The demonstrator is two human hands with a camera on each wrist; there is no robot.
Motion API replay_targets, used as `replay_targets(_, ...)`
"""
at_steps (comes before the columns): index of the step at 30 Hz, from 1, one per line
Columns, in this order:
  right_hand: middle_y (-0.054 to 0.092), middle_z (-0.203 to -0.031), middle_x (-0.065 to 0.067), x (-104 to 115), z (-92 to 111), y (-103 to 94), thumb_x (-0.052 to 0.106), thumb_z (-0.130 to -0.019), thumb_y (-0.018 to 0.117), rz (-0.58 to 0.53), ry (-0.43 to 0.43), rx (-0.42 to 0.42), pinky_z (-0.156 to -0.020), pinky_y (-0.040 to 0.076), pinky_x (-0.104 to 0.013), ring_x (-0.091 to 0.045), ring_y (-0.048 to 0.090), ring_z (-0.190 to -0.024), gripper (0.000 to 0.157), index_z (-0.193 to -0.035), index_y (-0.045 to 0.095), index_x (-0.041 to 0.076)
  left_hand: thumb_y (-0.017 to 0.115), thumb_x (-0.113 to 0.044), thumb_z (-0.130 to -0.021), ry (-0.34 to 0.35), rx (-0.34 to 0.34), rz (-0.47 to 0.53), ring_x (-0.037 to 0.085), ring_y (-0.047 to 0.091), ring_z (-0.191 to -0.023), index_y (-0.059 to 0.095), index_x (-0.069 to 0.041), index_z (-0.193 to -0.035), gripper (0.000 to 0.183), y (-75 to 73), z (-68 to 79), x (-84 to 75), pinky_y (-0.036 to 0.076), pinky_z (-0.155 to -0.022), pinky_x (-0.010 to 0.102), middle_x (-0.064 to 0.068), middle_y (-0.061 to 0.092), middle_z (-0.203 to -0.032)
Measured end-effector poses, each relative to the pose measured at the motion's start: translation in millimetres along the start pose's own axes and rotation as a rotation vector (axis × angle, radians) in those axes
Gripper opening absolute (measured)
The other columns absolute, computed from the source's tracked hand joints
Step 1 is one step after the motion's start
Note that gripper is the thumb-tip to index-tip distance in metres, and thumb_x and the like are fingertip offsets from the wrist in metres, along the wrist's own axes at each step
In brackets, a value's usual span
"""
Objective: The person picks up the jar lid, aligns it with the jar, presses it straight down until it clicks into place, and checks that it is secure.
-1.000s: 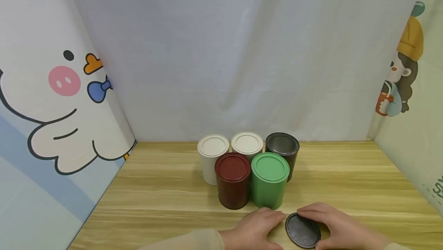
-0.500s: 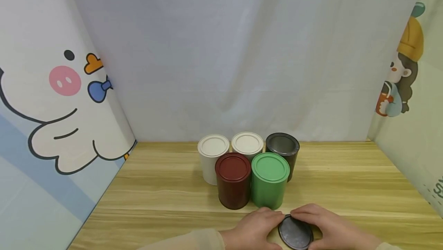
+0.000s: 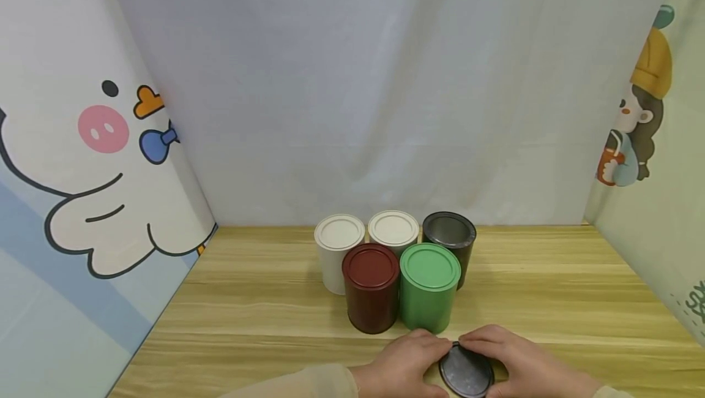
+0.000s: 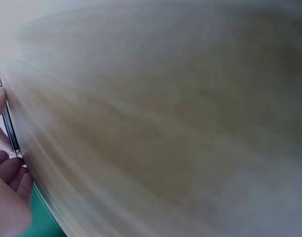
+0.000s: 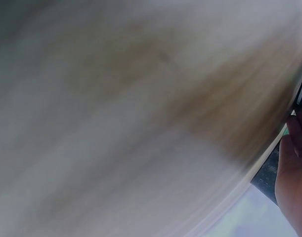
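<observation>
A round black lid (image 3: 466, 372) lies flat near the front edge of the head view, and in the left wrist view its thin dark rim (image 4: 9, 128) shows edge-on. My right hand (image 3: 523, 364) grips it from the right, fingers on the far rim and thumb on the near side. From the left, my left hand (image 3: 404, 364) stands with thumb and fingers spread, its fingertips right at the lid's rim. Just beyond the hands are a green can (image 3: 427, 306) and a dark red can (image 3: 371, 306). The right wrist view shows little of the right hand (image 5: 296, 182).
Behind the red and green cans stand two white cans, one at the left (image 3: 331, 266) and one in the middle (image 3: 393, 228), and a black can (image 3: 465, 257). Wooden tabletop (image 3: 248, 318) spreads around them. A pale curtain (image 3: 352, 110) hangs at the back, with printed cloths at both sides.
My right hand has slid the black lid leftward, up to the fingers of my left hand. The left hand and the cans have stayed in place.
</observation>
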State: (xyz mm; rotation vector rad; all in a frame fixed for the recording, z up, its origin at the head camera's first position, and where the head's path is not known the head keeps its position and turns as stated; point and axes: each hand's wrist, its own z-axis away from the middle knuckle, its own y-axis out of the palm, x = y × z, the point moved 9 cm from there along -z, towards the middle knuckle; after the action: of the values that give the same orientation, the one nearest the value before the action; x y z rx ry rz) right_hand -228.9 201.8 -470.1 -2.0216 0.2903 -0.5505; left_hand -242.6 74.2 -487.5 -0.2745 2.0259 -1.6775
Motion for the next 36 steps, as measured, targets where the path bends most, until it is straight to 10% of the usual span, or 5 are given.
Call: replay_targets(36, 0.056, -0.127, 0.001, 4.4, -8.2, 6.1, 0.037, -0.085, 0.080, -0.134, 0.014, 0.037, -0.085, 0.051, -0.024, -0.011, 0.055, -0.110, 0.059, -0.133, 0.061, 0.010, 0.077, -0.045, -0.085, 0.014, -0.067, 0.050, 0.003, 0.052, -0.119, 0.061, -0.012, -0.136, 0.063, -6.8, 1.3, 2.7, 0.037, -0.099, 0.012, -0.009, 0.061, -0.131)
